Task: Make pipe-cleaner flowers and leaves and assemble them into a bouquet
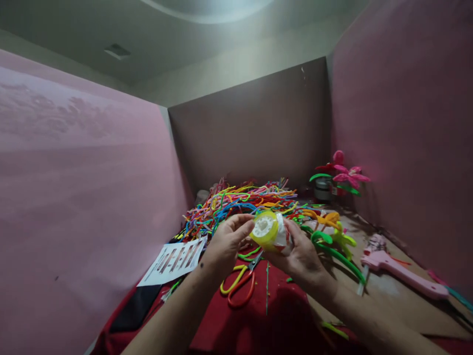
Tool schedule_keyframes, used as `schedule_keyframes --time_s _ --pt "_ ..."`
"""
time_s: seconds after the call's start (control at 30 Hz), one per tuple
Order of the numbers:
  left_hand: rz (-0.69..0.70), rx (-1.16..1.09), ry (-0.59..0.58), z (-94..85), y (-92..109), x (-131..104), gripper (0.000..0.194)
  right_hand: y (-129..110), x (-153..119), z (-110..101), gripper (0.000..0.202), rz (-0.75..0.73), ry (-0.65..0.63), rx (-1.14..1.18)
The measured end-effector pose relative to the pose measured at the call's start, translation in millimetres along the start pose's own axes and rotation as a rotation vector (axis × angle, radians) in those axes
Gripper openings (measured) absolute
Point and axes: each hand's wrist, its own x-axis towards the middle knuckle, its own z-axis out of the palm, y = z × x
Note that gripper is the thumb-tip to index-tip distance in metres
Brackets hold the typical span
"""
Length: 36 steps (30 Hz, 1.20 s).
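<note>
Above the red cloth (284, 315) I hold a roll of yellowish tape (272, 235) with a white core facing left and up. My right hand (301, 254) is closed round the roll's right side, where a crinkled white wrapper (281, 229) covers part of it. With thumb and fingers pinched together, my left hand (234, 239) touches the roll's left edge. Scissors (242, 286) with yellow and red handles lie on the cloth just below my hands. Behind them spreads a heap of many-coloured pipe cleaners (240, 201).
On the right, a pink glue gun (404, 276) rests on a cardboard sheet (384, 308), near orange and green pipe-cleaner pieces (328, 219). A pink pipe-cleaner flower (351, 176) stands behind. Leftward lie a printed sheet (177, 261) and a dark flat object (136, 309). Pink panels (92, 207) flank the table.
</note>
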Motion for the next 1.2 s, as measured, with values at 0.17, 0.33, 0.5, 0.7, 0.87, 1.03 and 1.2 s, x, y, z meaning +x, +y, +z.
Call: schedule_keyframes --time_s 0.17,0.33,0.5,0.7,0.87,1.03,1.2 --pt "0.044 0.112 0.201 1.8 -19 -4 0.024 3 -11 4 0.061 -0.035 0.033 -0.015" --pt "0.344 0.722 0.379 2.5 -26 -7 0.014 3 -19 9 0.061 -0.205 0.082 -0.173" --pt "0.261 0.773 0.239 -8.0 -29 -5 0.016 2 -18 5 0.057 -0.202 0.041 -0.156" --pt "0.361 0.681 -0.120 -7.6 3 -10 0.036 2 -21 0 0.058 -0.234 -0.077 -0.127" --pt "0.102 0.668 -0.407 -0.7 26 -8 0.013 1 -25 -3 0.064 -0.298 -0.191 -0.040" --pt "-0.024 0.633 -0.317 7.6 26 -10 0.011 3 -30 -3 0.068 -0.333 -0.235 -0.009" --pt "-0.109 0.548 -0.192 12.4 19 -12 0.012 3 -33 -2 0.062 -0.279 -0.293 -0.015"
